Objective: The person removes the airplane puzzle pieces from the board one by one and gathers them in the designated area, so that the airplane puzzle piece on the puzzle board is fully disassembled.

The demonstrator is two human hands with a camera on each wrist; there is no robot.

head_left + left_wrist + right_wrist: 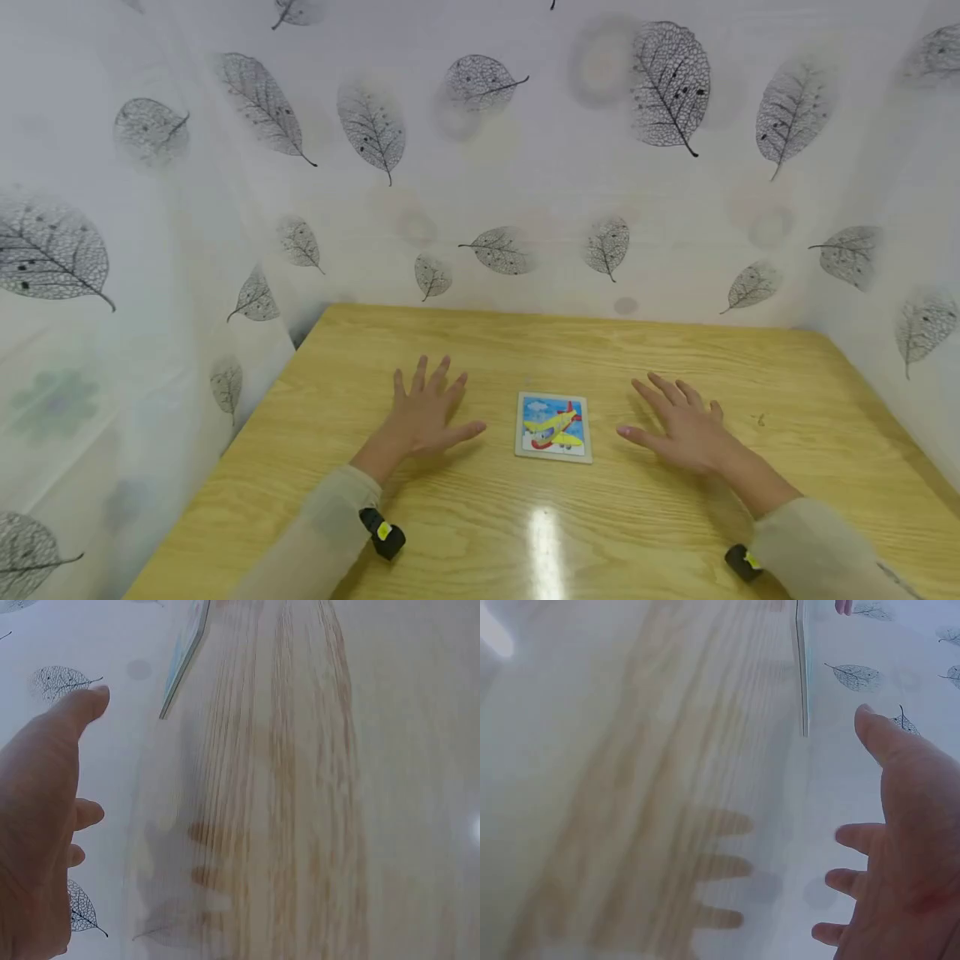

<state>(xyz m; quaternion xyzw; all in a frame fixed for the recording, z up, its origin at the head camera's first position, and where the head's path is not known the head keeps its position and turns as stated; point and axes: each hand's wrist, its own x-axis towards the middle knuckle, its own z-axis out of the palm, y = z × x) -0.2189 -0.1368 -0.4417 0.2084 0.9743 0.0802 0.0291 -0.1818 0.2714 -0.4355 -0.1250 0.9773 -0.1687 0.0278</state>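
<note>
A square picture puzzle (pixel 553 427) with a yellow and red airplane on a blue sky lies flat on the table between both hands. To its left, my left hand (pixel 429 417) is spread with straight fingers, its thumb pointing at the puzzle across a gap. On the other side my right hand (pixel 686 429) is spread too, thumb toward the puzzle and apart from it. Neither hand holds anything. Both wrist views show the puzzle edge-on as a thin board (pixel 184 660), beyond the left thumb and, in the right wrist view, beside the right thumb (pixel 877 731).
The wooden table (pixel 465 517) has a pale, glossy grain and reflects a bright light near its front. A whitish curtain (pixel 525 183) printed with dark leaf skeletons hangs behind and along both sides. Each sleeve carries a small black device (pixel 384 535) at the wrist.
</note>
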